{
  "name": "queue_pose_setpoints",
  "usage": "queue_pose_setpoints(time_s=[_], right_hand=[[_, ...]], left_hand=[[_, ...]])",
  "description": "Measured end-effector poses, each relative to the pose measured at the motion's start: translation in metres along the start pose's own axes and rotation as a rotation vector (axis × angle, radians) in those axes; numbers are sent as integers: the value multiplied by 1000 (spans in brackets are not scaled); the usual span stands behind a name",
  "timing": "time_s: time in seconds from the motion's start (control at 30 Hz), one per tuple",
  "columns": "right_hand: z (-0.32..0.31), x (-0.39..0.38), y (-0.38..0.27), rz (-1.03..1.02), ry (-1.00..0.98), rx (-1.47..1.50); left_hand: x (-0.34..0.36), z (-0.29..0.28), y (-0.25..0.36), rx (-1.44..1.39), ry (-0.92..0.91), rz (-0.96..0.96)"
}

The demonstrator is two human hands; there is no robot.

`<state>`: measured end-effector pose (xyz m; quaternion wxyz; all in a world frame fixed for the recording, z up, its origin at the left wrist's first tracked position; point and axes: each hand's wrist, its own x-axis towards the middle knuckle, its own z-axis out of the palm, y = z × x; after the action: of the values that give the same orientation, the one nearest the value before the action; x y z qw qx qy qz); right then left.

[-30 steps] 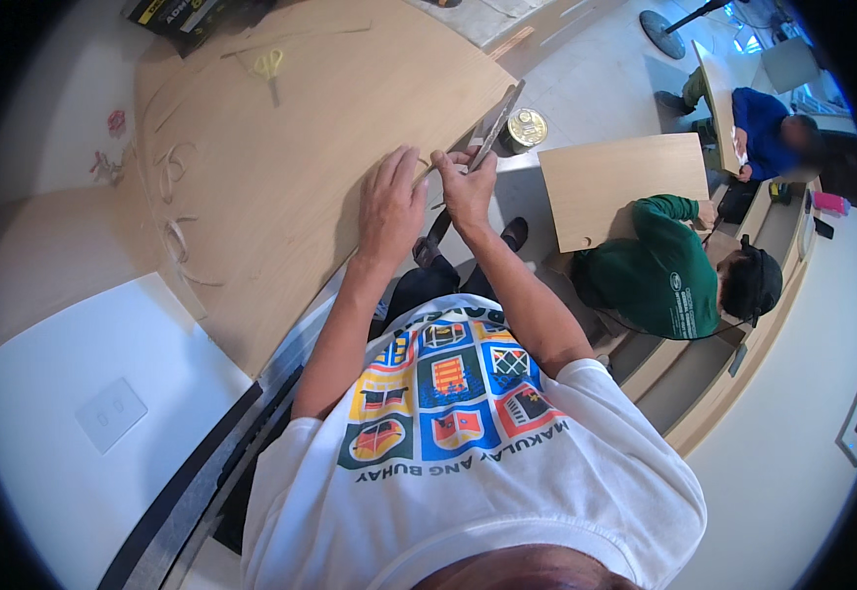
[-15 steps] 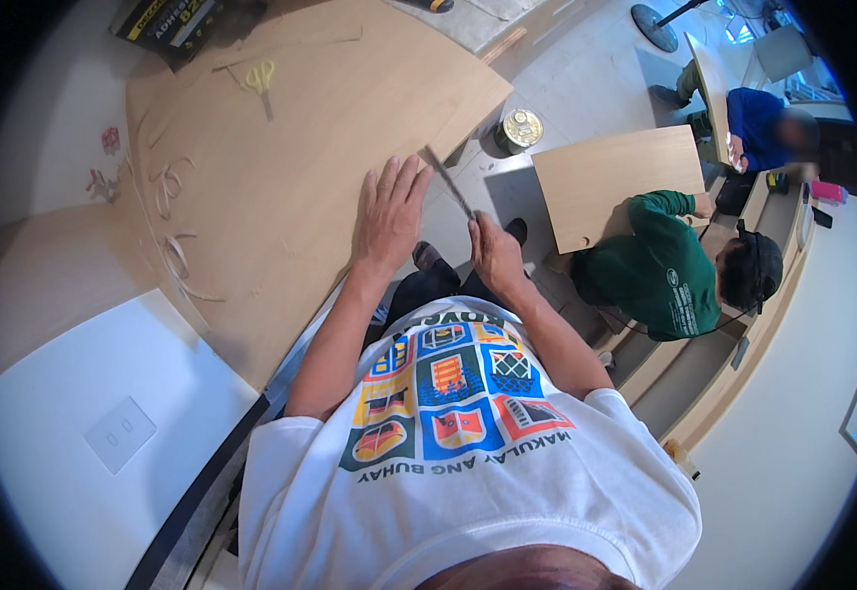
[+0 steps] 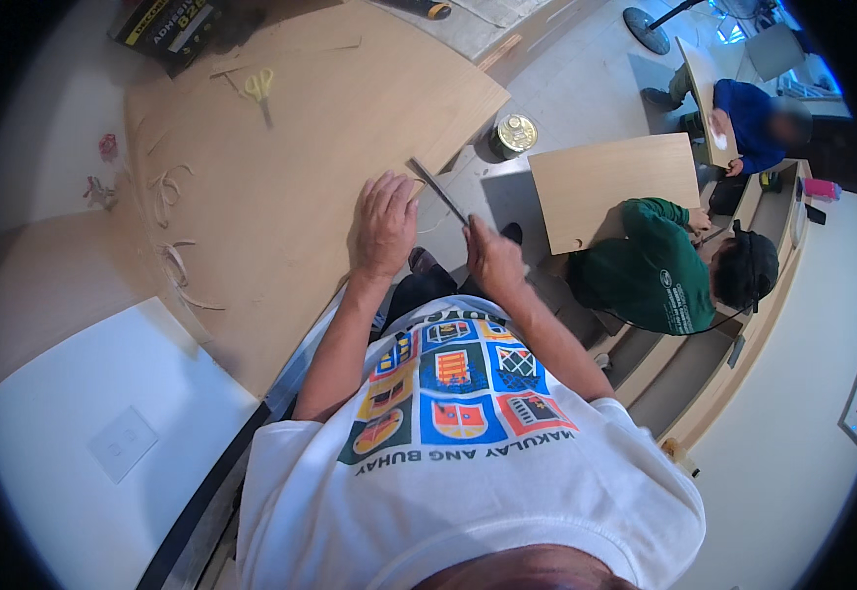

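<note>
In the head view, the right hand (image 3: 494, 258) had its fingers clamped on the near end of a thin dark bar-like tool (image 3: 438, 190), its long axis running forward-left from them to the edge of a wood-grain panel (image 3: 301, 162), tip just beside the left hand (image 3: 387, 233); edge contact could not be confirmed. The left fingers lay flat on the panel, nearly together, and far forward-left of them a black-and-yellow package (image 3: 171, 34) bore printed lettering.
</note>
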<state>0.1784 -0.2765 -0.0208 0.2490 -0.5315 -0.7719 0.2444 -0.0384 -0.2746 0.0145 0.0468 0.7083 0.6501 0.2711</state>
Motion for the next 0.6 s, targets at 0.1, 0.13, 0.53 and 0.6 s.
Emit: queue_pose_setpoints(time_s=[0.1, 0.13, 0.53, 0.6], right_hand=[[-10, 69, 44, 170, -10, -86], [-27, 104, 39, 245, 72, -83], [-32, 92, 66, 211, 71, -77], [-54, 116, 49, 292, 72, -5]], left_hand=[[0, 0, 3, 3, -10, 11], [2, -1, 4, 9, -3, 10], [5, 0, 9, 33, -20, 4], [-2, 2, 9, 83, -54, 19]])
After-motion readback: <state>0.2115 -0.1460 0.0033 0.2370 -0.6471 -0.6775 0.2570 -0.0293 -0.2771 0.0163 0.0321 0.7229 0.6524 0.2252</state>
